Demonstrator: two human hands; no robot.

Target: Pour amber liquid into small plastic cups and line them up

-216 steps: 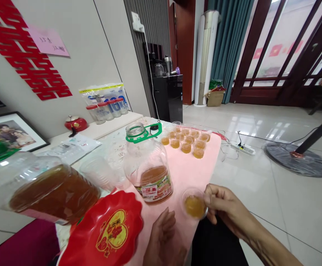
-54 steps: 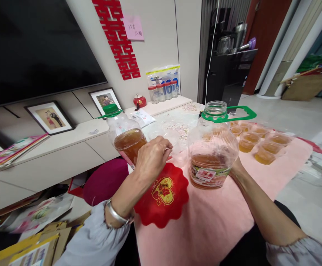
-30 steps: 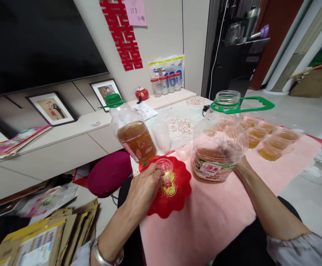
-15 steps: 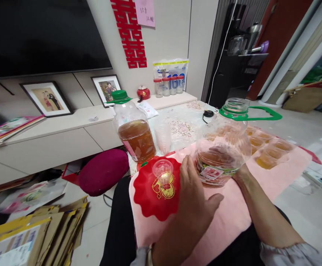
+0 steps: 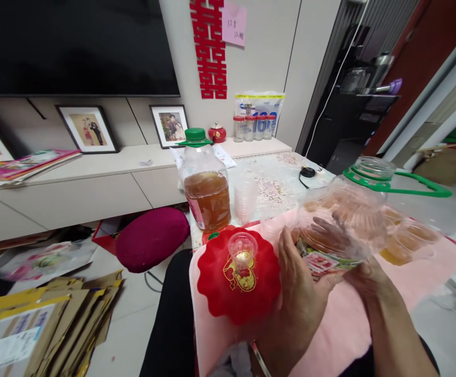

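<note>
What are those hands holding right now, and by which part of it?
The uncapped jug, by its lower body: left hand against its left side, right hand around its back. Neither hand grips the green handle.

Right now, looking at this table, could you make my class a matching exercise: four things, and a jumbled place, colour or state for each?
Things
1. Open jug
2. Small clear cup
3. Stool
4. Closed jug

Descriptions
A. Has a green cap on top
B. Between the left hand and the right hand
C. Has a dark magenta seat
D. On the red plate

Right pairs: 1-B, 2-D, 3-C, 4-A
</note>
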